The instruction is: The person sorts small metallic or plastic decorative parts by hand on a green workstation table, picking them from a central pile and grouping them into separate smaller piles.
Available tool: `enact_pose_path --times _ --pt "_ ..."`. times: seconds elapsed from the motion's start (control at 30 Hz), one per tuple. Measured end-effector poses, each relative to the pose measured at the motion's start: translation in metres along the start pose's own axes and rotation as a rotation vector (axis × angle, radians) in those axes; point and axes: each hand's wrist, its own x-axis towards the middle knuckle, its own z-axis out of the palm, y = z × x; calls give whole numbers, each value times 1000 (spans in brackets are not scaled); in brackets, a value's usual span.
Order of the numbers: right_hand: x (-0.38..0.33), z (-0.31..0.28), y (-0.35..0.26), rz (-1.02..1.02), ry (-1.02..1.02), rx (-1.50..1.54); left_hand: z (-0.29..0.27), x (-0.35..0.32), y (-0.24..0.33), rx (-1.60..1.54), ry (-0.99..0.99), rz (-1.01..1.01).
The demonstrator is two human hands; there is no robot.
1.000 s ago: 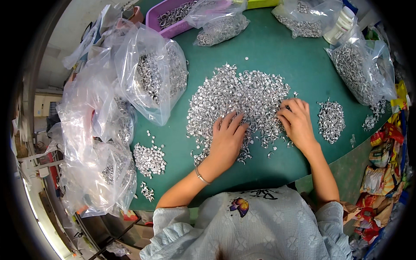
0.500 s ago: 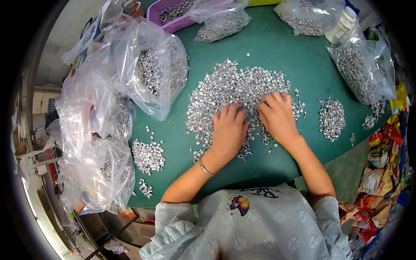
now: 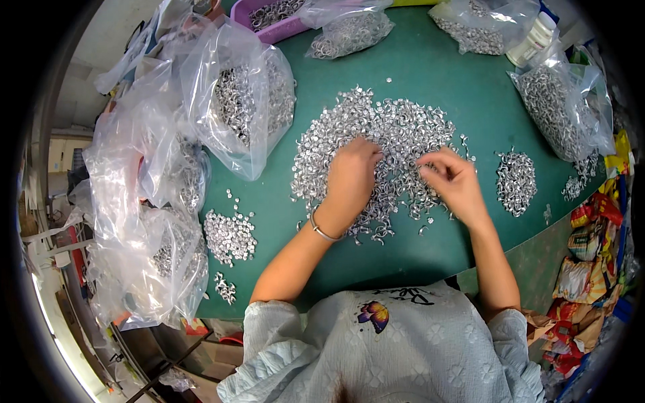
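Observation:
A wide heap of small silver metal pieces (image 3: 393,127), many of them curved like hooks, is spread on the green table (image 3: 430,258). My left hand (image 3: 351,176) is over the heap's left half, its fingers bent down and drawn together. Whatever is between those fingertips is hidden. To the right, my right hand (image 3: 460,185) hovers at the heap's right edge. Its thumb and forefinger point left with a small gap between them, and I see no piece held there. A bracelet (image 3: 322,228) circles my left wrist.
Smaller piles lie at left (image 3: 230,236) and right (image 3: 516,183). Clear plastic bags of metal pieces (image 3: 238,101) crowd the left side, and another bag (image 3: 554,101) is at far right. A purple bin (image 3: 275,32) and a white bottle (image 3: 532,41) stand at the back.
Both hands were spread low on the heap. My left hand has drawn its fingers together and turned inward. My right hand has lifted slightly and shifted right, thumb and forefinger now pointing left.

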Motion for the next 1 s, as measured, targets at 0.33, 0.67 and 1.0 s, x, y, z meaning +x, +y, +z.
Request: enact_pose_path --times 0.33,0.67,1.0 --pt "-7 39 8 -518 108 -634 -38 -52 18 -1253 -30 -838" --pt "-15 11 16 326 -158 1086 -7 -43 31 50 -122 -44" --pt "6 54 -3 -341 63 -567 -34 -57 24 -250 72 -344"
